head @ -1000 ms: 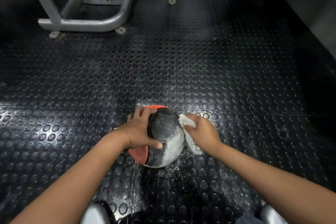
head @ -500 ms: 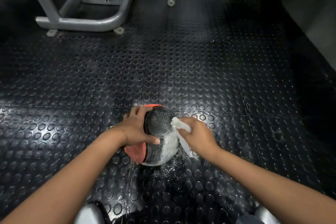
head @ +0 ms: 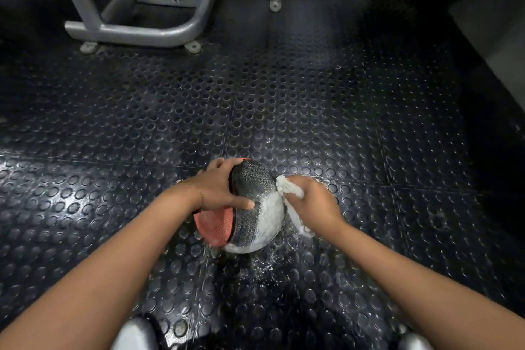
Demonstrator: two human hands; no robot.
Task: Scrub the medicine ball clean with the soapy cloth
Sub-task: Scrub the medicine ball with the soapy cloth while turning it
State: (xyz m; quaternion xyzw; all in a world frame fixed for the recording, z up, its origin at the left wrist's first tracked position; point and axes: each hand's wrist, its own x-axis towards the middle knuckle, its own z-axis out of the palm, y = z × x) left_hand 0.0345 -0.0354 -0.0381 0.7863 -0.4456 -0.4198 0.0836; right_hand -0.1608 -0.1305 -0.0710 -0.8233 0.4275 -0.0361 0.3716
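No text, label, brand, number or sign can be read anywhere.

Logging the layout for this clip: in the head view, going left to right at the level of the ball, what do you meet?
left hand gripping the ball → medicine ball, foamy on its right side → cloth → right hand holding the cloth against the ball

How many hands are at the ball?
2. The left hand grips the ball at its upper left; the right hand presses the cloth against its right side.
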